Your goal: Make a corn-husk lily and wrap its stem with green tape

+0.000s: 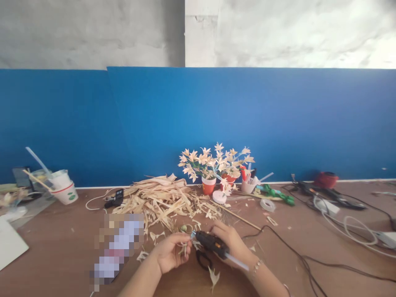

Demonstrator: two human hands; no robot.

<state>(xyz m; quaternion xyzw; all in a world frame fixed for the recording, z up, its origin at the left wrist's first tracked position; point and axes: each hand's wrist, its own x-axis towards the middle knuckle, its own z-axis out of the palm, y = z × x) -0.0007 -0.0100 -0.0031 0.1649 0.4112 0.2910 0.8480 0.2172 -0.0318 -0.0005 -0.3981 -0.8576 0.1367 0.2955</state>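
Observation:
My right hand point(231, 240) is wrapped round a black hot glue gun point(213, 244), with a translucent glue stick poking out of its rear end. The gun's nozzle points left, at the fingertips of my left hand point(173, 252). Those fingers pinch a small pale husk piece point(183, 249), partly hidden by them. Whether the nozzle touches the piece, I cannot tell. Below the gun lies a black loop like a scissors handle point(204, 260). A cut, pointed husk petal point(213, 279) rests nearer to me on the brown table point(62, 255).
A heap of dry husk point(167, 198) spreads behind my hands. Husk flowers point(204, 156) stand in a red paper cup point(208, 185). Tape point(267, 205) lies to their right. Black cable point(287, 243) and white cords cross the right side. A paper cup point(64, 193) stands left. A blue partition point(185, 115) closes the back.

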